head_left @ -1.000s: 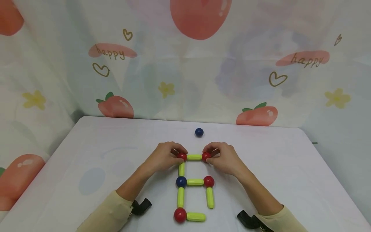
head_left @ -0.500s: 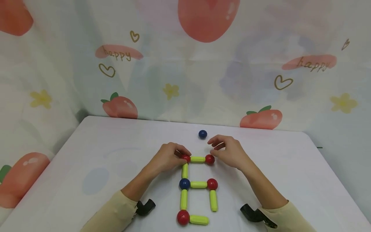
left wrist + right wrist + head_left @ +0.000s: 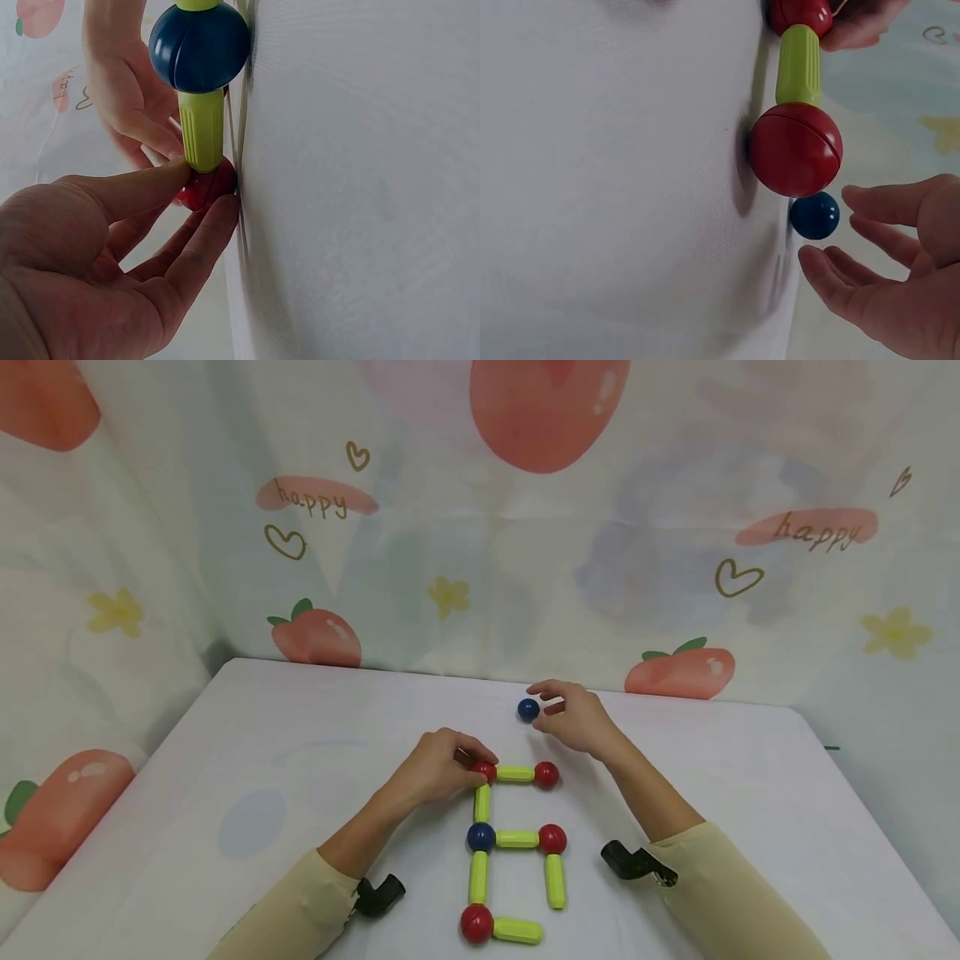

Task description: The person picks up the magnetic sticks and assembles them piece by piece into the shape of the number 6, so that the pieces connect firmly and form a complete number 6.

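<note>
My left hand [image 3: 433, 767] pinches a red ball [image 3: 210, 186] between thumb and fingers. That ball is the far left corner of a flat frame of balls joined by yellow-green rods. A blue ball [image 3: 481, 837] sits midway down its left side, and another red ball [image 3: 476, 923] marks the near left corner. At the far right end is a red ball [image 3: 547, 774]. Beyond the frame, my right hand [image 3: 579, 720] spreads thumb and fingers around a loose blue ball [image 3: 528, 709]. A gap shows between the fingertips and this ball in the right wrist view.
A red ball [image 3: 552, 839] at middle right carries a rod [image 3: 555, 882] pointing toward me. Another rod [image 3: 517, 931] extends right from the near corner. The white table [image 3: 337, 710] ends at a patterned cloth backdrop [image 3: 525, 568]. Black devices [image 3: 378, 896] are strapped at both wrists.
My right hand has let go of the far right red ball and moved away to the loose blue ball. My left hand keeps its pinch. The head view has shifted slightly.
</note>
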### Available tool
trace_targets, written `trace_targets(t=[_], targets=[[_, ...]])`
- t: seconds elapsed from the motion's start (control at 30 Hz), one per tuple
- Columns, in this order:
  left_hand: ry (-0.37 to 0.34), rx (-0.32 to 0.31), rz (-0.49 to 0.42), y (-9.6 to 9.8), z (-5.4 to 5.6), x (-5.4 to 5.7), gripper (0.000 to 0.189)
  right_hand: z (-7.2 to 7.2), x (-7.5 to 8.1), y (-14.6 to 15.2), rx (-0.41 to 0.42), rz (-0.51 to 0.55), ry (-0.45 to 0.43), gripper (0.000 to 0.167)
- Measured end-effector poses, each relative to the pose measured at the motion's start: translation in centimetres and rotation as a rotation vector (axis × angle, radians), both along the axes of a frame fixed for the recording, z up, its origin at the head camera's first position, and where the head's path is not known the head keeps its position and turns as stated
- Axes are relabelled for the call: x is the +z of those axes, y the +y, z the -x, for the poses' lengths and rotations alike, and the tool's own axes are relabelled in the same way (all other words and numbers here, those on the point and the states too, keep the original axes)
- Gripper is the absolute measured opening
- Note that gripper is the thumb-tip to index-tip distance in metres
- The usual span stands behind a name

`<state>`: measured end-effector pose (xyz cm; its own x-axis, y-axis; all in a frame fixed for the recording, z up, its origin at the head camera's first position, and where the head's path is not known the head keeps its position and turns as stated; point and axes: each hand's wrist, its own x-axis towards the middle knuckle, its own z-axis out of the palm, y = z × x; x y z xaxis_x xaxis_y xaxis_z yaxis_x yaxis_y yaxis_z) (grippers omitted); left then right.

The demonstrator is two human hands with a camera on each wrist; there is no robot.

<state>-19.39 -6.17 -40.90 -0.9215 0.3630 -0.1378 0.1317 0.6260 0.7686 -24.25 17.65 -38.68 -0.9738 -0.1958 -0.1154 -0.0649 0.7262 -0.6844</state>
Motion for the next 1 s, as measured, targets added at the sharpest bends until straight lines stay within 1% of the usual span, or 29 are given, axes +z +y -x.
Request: trace_targets(t=[0.13,0.2,0.3,0.47,0.6,0.8,1.0], targets=[[0.006,-0.004,-0.008,-0.1,-0.1,0.1,0.021,0.6,-0.5,-0.2,0.039,-0.015,-0.002,0.050],[0.010,-0.002,-0.009,-0.1,-0.1,0.2,0.020,0.9,-0.8,-0.3,0.039,-0.013,0.002,0.047],[0.011,0.004,-0.009,-0.1,-0.1,0.3,0.020,1.0,-1.0,-0.3,0.018,-0.002,0.010,0.041],[0.005,0.008,-0.004,0.0,-0.1,0.3,0.020,0.8,-1.1,-0.3,-0.010,0.029,0.033,0.033],[-0.006,0.013,-0.009,0.0,0.0,0.1,0.020,0.8,-1.4,-0.1,-0.023,0.041,0.040,0.029],[-0.032,0.027,-0.019,0.0,0.1,0.0,0.020,0.6,-1.5,0.0,-0.033,0.049,0.034,0.029],[-0.046,0.026,-0.017,-0.1,0.2,-0.1,0.019,-0.2,-1.2,0.4,-0.055,0.066,0.028,0.030]])
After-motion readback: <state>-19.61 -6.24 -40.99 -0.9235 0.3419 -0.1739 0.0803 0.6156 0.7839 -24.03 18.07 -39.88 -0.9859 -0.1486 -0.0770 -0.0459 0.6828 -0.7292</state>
